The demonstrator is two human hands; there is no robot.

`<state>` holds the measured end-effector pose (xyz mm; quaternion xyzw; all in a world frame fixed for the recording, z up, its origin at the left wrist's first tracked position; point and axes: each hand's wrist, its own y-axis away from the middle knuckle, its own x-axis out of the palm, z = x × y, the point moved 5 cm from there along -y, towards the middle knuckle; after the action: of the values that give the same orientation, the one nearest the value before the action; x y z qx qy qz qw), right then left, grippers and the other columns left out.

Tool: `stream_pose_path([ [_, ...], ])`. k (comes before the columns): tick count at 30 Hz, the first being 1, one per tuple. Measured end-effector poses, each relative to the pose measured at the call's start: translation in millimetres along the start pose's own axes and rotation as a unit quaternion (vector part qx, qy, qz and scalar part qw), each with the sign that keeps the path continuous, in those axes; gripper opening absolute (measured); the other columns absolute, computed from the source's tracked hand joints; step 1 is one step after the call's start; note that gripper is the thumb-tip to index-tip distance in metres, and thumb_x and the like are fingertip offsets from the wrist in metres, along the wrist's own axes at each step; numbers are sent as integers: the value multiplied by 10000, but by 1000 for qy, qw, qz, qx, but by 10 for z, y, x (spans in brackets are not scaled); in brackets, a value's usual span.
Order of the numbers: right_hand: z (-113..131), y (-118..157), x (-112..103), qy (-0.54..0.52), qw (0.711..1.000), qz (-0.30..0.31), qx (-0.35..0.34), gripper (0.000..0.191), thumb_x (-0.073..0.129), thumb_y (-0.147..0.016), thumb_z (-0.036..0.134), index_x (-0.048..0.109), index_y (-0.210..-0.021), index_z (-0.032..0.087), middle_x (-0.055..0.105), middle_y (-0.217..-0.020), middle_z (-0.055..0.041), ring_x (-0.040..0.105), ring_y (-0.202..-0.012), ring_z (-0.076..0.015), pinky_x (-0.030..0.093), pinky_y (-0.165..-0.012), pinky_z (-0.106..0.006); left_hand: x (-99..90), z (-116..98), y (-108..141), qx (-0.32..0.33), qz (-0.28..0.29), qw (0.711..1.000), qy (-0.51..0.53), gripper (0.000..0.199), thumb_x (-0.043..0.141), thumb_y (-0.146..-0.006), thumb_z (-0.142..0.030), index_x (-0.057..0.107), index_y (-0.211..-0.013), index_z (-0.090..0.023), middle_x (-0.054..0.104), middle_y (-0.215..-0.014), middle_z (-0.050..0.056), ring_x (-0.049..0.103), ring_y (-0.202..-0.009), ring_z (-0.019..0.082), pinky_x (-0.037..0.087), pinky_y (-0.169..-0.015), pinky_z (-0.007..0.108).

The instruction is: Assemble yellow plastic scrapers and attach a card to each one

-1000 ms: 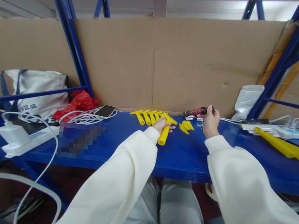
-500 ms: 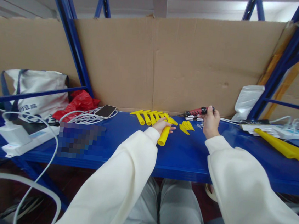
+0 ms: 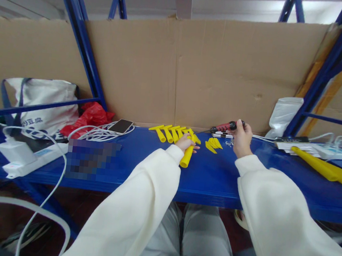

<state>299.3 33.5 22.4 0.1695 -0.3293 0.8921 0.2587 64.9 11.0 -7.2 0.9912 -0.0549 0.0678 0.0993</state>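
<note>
A yellow tube-shaped part point(image 3: 186, 157) is gripped by my left hand point(image 3: 184, 143) over the middle of the blue table. My right hand point(image 3: 242, 138) is closed around the rear of a red and black screwdriver point(image 3: 224, 127), whose thin shaft points left toward the yellow part. Whether the tip touches it is too small to tell. Several yellow T-shaped pieces point(image 3: 169, 135) lie in a row behind and left of my left hand. Between my hands rest several small yellow flat pieces point(image 3: 213, 144). Tiny metallic bits point(image 3: 229, 143) lie beside my right hand.
On the left are a phone point(image 3: 121, 126) on coiled white cables, a red plastic bag point(image 3: 88, 119), a cloth bag point(image 3: 48, 103) and a power strip point(image 3: 37, 162). A long yellow object point(image 3: 322, 166) lies at the right. Cardboard point(image 3: 225, 76) stands behind the blue table point(image 3: 143, 161).
The yellow part in my left hand has tilted slightly, its near end a little lower. My right hand still holds the screwdriver and has barely moved.
</note>
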Motion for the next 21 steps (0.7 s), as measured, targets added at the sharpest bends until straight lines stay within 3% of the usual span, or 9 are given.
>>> stream_pose_path([
  [8, 48, 42, -25, 6, 999, 23, 48, 463, 821, -694, 490, 432, -720, 241, 389, -489, 119, 369, -361, -63, 279, -326, -191, -1, -36, 47, 6, -20, 999, -41, 718, 599, -815, -8, 395, -1448, -277, 629, -1257, 141, 756, -849, 229, 532, -443, 176],
  [15, 113, 101, 32, -33, 993, 54, 104, 472, 810, -691, 565, 478, -719, 230, 341, -438, 127, 336, -327, -53, 285, -306, -177, 2, -49, 43, 11, -25, 999, -45, 728, 522, -790, 34, 373, -1434, -271, 649, -1209, 118, 755, -846, 199, 491, -413, 137],
  [21, 149, 124, 99, -77, 978, 94, 168, 395, 716, -837, 481, 463, -691, 215, 525, -515, 53, 446, -397, -71, 372, -355, -180, -45, -63, -1, 40, -48, 998, -29, 730, 637, -762, 10, 403, -1407, -237, 686, -1175, 124, 752, -777, 198, 499, -453, 165],
])
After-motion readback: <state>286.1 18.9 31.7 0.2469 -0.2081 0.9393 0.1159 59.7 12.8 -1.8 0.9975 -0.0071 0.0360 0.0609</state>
